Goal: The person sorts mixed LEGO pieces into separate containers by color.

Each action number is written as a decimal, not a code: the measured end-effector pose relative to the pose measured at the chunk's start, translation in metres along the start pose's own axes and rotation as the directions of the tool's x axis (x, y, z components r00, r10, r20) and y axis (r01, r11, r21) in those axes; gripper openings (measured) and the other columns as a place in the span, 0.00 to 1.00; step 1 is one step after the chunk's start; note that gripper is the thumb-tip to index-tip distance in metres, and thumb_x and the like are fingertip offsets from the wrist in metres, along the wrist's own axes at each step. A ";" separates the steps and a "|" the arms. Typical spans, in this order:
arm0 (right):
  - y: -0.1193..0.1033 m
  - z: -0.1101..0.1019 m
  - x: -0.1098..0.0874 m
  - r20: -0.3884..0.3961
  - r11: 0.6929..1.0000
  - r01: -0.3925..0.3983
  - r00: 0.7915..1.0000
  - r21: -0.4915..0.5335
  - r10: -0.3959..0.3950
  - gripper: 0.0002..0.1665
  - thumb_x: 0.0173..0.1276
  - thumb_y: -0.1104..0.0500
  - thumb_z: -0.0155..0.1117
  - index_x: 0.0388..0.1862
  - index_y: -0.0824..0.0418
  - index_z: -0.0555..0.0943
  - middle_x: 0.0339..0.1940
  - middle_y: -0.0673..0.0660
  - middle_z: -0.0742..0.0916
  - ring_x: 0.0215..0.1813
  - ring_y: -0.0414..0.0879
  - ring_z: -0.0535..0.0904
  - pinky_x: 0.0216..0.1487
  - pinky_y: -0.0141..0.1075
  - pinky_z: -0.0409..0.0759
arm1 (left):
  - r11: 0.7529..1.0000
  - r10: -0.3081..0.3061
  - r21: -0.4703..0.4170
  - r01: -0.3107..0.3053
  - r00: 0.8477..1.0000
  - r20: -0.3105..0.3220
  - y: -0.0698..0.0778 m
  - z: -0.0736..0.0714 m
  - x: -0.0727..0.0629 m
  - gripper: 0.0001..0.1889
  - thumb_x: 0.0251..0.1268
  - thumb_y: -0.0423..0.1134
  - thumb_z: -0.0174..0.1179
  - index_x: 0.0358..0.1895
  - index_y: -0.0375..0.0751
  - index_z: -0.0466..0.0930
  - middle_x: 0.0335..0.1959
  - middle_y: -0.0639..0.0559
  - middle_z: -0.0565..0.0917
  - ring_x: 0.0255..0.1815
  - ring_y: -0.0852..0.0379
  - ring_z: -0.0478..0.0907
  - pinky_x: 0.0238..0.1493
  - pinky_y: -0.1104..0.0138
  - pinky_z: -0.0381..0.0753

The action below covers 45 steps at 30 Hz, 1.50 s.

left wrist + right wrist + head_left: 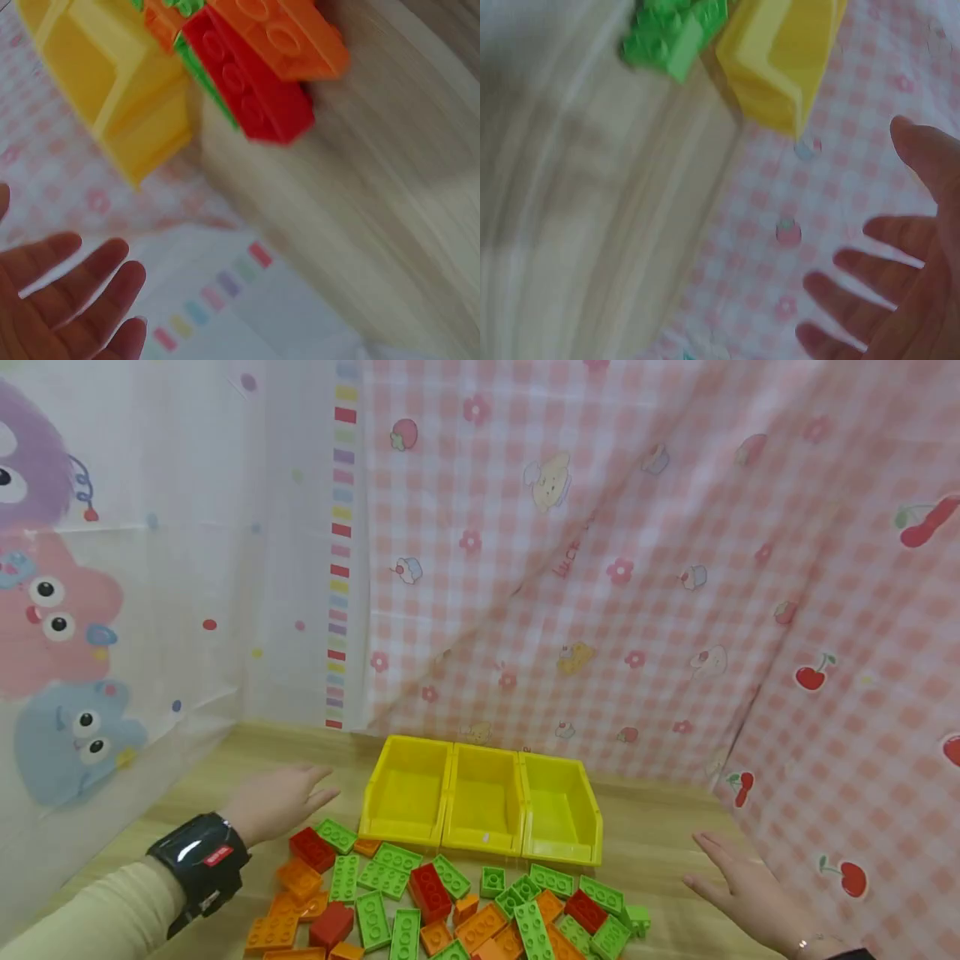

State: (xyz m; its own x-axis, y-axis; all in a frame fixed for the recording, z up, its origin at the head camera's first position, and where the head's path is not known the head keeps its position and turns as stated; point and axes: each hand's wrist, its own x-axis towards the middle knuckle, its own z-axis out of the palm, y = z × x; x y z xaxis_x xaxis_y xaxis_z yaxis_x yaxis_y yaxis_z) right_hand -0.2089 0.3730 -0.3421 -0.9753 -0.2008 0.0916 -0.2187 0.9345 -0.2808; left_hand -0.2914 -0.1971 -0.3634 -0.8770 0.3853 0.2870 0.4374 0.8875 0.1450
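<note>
My left hand (276, 800) hovers left of the yellow bins, fingers extended and nothing in them. Below it lie a dark red building block (312, 849) and a green block (336, 836). Off to the right of the bins and blocks, my right hand (753, 893) is held out, also bare, thumb and fingers spread. Nearest to it is a small light-green block (637, 920) at the pile's right edge. Both wrist views show spread fingers: the left hand (71, 307) near the red block (247, 82), the right hand (900, 285) beside a yellow bin (780, 64).
Three joined yellow bins (483, 797) stand at the back of the wooden table (652, 827). Several green, orange and red blocks (480, 927) lie loose in front of them. A pink checked curtain (480, 610) hangs behind, and a white printed sheet (172, 652) at the left.
</note>
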 end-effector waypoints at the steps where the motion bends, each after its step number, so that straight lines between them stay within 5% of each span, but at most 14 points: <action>1: -0.004 0.003 -0.001 0.003 1.000 -0.004 1.000 0.009 0.004 0.46 0.65 0.38 0.55 0.65 0.74 0.64 0.61 0.74 0.71 0.61 0.68 0.66 0.54 0.60 0.67 | 1.000 -0.010 0.000 0.010 1.000 0.007 0.002 0.005 0.008 0.27 0.68 0.53 0.50 0.55 0.31 0.75 0.47 0.36 0.81 0.47 0.39 0.78 0.48 0.47 0.73; 8: -0.048 0.035 0.001 0.117 0.991 0.042 0.991 0.131 -0.057 0.33 0.64 0.42 0.59 0.58 0.65 0.75 0.53 0.62 0.81 0.48 0.55 0.79 0.42 0.48 0.78 | 0.991 -0.090 0.098 0.089 0.996 0.007 0.021 0.040 0.061 0.24 0.67 0.52 0.52 0.49 0.31 0.74 0.25 0.43 0.80 0.22 0.46 0.78 0.25 0.54 0.76; 12: -0.080 0.059 0.004 0.168 0.985 0.132 0.975 0.107 -0.149 0.30 0.65 0.43 0.58 0.58 0.62 0.76 0.53 0.61 0.80 0.51 0.56 0.77 0.46 0.51 0.76 | 0.978 -0.172 0.133 0.164 0.984 0.054 0.035 0.050 0.076 0.29 0.66 0.51 0.53 0.58 0.28 0.68 0.26 0.39 0.81 0.24 0.43 0.78 0.26 0.51 0.76; 18: -0.119 0.098 0.015 0.245 0.981 0.181 0.950 0.066 -0.192 0.35 0.64 0.41 0.58 0.60 0.64 0.73 0.52 0.61 0.78 0.43 0.49 0.80 0.37 0.44 0.79 | 0.960 -0.265 0.127 0.248 0.955 0.133 0.037 0.064 0.076 0.29 0.66 0.41 0.53 0.63 0.22 0.60 0.32 0.36 0.82 0.31 0.41 0.80 0.32 0.48 0.76; 24: -0.139 0.125 0.025 0.278 0.980 0.166 0.951 -0.105 -0.132 0.44 0.59 0.33 0.58 0.62 0.63 0.70 0.49 0.61 0.79 0.35 0.47 0.79 0.26 0.38 0.76 | 0.954 -0.295 0.090 0.284 0.943 0.152 0.034 0.075 0.080 0.25 0.69 0.33 0.44 0.65 0.23 0.57 0.26 0.37 0.82 0.28 0.40 0.80 0.31 0.47 0.75; 33: -0.151 0.133 0.028 0.202 0.966 0.085 0.979 -0.245 -0.034 0.44 0.57 0.34 0.61 0.63 0.61 0.70 0.46 0.61 0.80 0.15 0.41 0.66 0.14 0.36 0.65 | 0.947 -0.315 0.120 0.298 0.935 0.163 0.034 0.086 0.096 0.25 0.70 0.32 0.43 0.68 0.28 0.56 0.30 0.33 0.82 0.29 0.38 0.80 0.34 0.44 0.74; 45: -0.151 0.132 0.032 0.172 0.974 0.086 0.984 -0.211 -0.050 0.37 0.59 0.43 0.64 0.61 0.62 0.71 0.45 0.62 0.81 0.16 0.42 0.68 0.14 0.37 0.67 | 0.938 -0.345 0.038 0.345 0.911 0.228 0.035 0.076 0.090 0.27 0.72 0.36 0.42 0.70 0.27 0.49 0.43 0.30 0.80 0.42 0.33 0.77 0.44 0.43 0.71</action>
State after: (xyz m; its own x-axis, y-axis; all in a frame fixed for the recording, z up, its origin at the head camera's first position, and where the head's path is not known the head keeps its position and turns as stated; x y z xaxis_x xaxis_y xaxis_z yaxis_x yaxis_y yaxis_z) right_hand -0.2110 0.1864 -0.4227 -0.9538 -0.2944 -0.0600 -0.2906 0.9547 -0.0642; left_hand -0.3703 -0.1124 -0.4042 -0.9947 0.1025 -0.0041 0.0997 0.9750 0.1987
